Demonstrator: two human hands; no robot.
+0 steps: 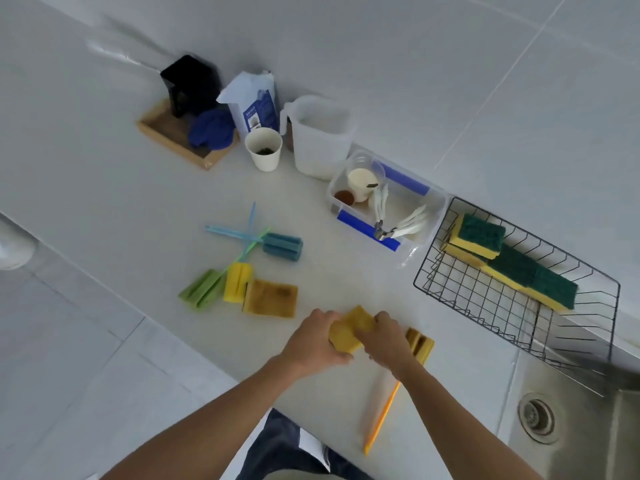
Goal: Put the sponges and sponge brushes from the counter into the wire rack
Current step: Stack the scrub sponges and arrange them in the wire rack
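Both hands grip one yellow sponge (348,332) just above the counter: my left hand (313,342) holds its left side, my right hand (386,341) its right side. Under my right wrist lies a yellow sponge brush (420,342) with an orange handle. To the left rest a stained yellow sponge (270,298), a yellow brush head (237,282), a green sponge brush (201,289) and a teal sponge brush (282,245) with crossed handles. The black wire rack (450,292) at right holds three yellow-green sponges (512,268).
A clear plastic box (434,206) with blue clips holds a cup and utensils beside the rack. Behind stand a white jug (322,140), a paper cup (264,148), a bag (254,102) and a wooden tray (162,133). A steel sink (581,427) lies at right.
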